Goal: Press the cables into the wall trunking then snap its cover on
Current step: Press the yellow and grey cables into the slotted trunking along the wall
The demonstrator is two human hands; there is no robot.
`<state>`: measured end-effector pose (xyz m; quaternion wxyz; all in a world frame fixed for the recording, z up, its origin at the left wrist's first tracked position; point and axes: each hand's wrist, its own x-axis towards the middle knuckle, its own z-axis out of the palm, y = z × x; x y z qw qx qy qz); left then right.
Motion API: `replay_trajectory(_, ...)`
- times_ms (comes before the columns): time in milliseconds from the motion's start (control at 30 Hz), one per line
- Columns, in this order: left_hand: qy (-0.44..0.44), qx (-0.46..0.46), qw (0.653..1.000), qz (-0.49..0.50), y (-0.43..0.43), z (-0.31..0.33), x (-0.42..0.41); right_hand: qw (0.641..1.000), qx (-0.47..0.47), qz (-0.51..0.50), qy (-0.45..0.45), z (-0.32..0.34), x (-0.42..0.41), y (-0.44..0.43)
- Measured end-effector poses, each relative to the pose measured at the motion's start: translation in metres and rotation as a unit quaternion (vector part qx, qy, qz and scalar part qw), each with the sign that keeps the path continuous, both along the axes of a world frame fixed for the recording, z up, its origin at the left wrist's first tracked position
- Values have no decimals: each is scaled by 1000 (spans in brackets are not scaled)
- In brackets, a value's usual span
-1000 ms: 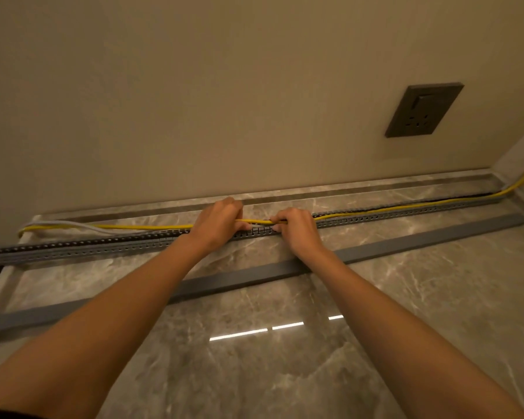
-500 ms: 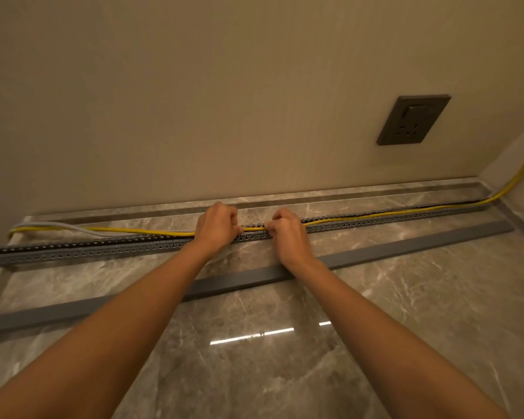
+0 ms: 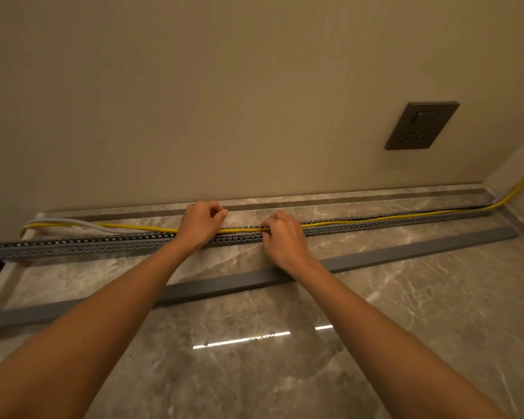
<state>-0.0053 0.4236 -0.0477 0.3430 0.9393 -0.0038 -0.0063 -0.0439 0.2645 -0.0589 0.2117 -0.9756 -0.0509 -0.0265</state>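
Left hand (image 3: pixel 201 223) and right hand (image 3: pixel 285 237) both pinch the yellow cable (image 3: pixel 245 228) at the trunking (image 3: pixel 73 247). Risk: the loose left stretch may spring out and stop the cover (image 3: pixel 406 254) snapping on.

The yellow cable (image 3: pixel 345 222) is a solid colour. The white cable (image 3: pixel 73 222) is plain off-white. The trunking (image 3: pixel 73 247) is mid grey, patterned with regular slots. The cover (image 3: pixel 406 251) is uniform grey. The floor (image 3: pixel 285 373) is grey-brown marble with pale veins. The wall (image 3: pixel 224 101) is plain beige. The socket plate (image 3: pixel 421 125) is dark grey.
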Motion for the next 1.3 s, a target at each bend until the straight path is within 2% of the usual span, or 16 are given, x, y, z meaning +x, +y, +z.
replay_trajectory(133,74,48,994,-58,34,2,5,999,31,43,9,3,-1,32)
replay_trajectory(333,155,101,974,-131,74,9,10,992,24,112,47,-3,7,72)
replay_trajectory(433,126,118,976,-133,92,3,12,994,44,88,43,-6,10,82)
replay_trajectory(600,63,68,983,-162,100,5,7,995,65,68,43,-8,16,79)
replay_trajectory(700,16,105,979,-172,103,1,6,997,62,46,29,-10,16,83)
replay_trajectory(900,-20,156,973,-168,102,-1,2,998,64,12,23,-8,18,89)
replay_trajectory(1033,-11,154,981,-119,94,-2,2,997,63,14,35,-4,17,89)
replay_trajectory(1167,21,89,995,-33,81,-3,3,997,58,30,34,-1,16,85)
replay_trajectory(1300,30,82,996,-21,72,-3,4,997,62,51,-22,-9,10,77)
